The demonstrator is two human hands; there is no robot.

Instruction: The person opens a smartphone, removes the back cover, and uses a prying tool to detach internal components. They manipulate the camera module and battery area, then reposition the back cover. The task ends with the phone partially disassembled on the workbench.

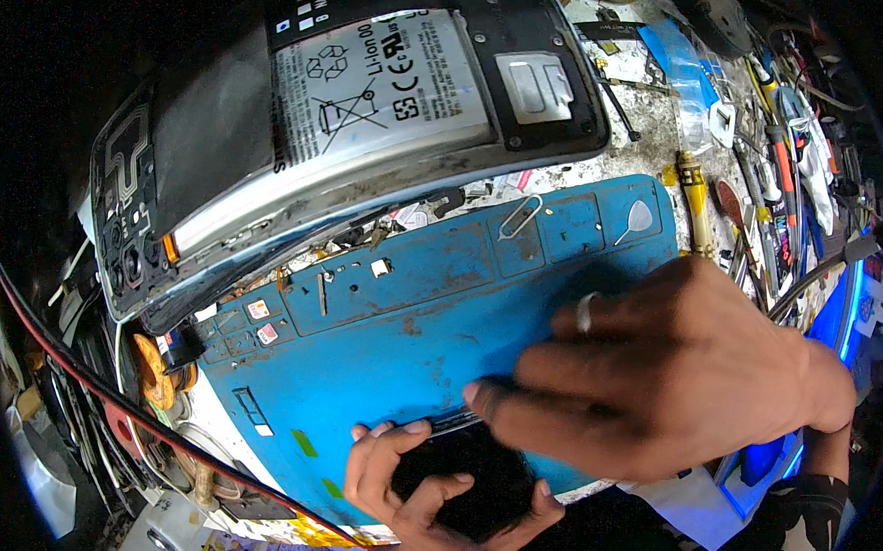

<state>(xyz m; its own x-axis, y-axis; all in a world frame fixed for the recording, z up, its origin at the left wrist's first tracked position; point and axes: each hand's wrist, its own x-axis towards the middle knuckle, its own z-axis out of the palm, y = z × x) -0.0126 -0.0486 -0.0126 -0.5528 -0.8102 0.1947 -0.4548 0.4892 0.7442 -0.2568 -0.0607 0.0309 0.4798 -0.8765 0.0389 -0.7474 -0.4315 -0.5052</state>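
My left hand (pixel 422 501) is closed around the sides of a black, flat, phone-like device (pixel 497 470), its fingertips at the far edge and thumb over the dark face. Over the device's far right corner, my right hand (pixel 654 373) is curled, with a ring on one finger. Its fingertips are drawn together beside the edge, and whatever they pinch is hidden. Beneath both hands lies a blue repair mat (pixel 399 348). An opened phone (pixel 212 118) with its silver battery (pixel 381 81) exposed looms large and close above the mat's far side.
Compartments along the mat's far edge hold a SIM ejector pin (pixel 520 217), a pale triangular pick (pixel 639 218) and small screws. Tools, including a yellow-handled one (pixel 696 193), crowd the right. A red-black cable (pixel 121 404) crosses the left, near an orange spool (pixel 156 371).
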